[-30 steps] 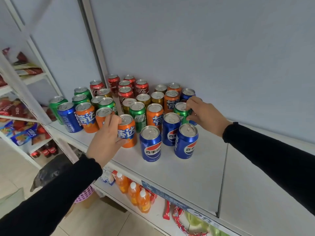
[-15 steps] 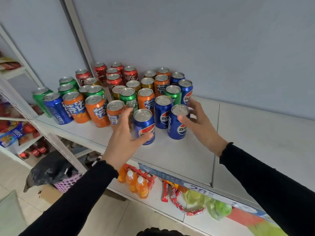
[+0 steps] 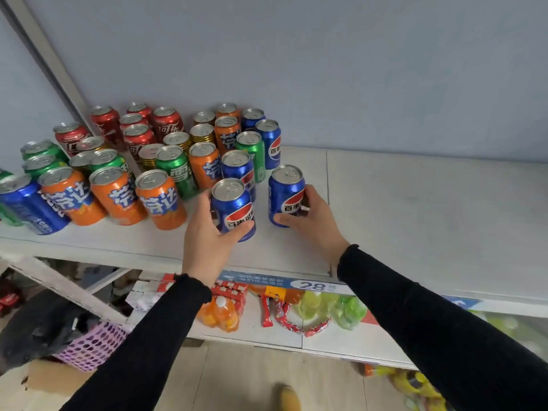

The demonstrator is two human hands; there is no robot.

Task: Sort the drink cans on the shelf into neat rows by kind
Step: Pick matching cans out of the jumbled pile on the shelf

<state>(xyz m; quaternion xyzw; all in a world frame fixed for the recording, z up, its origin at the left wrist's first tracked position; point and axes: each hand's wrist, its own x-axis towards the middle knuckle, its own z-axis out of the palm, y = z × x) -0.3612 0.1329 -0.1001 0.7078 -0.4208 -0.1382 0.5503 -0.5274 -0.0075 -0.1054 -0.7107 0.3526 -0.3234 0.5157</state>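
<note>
A person's left hand (image 3: 207, 232) wraps its fingers (image 3: 240, 230) around a blue cola can (image 3: 233, 209) at the front of a white shelf (image 3: 415, 209), while the right hand (image 3: 315, 216) clamps a second blue can (image 3: 286, 194) just beside it at three o'clock. Both cans stand upright on the shelf. At nine o'clock sits a row of orange cans (image 3: 118, 195); green cans (image 3: 176, 170), red cans (image 3: 139, 134) and more blue ones crowd behind toward twelve o'clock.
</note>
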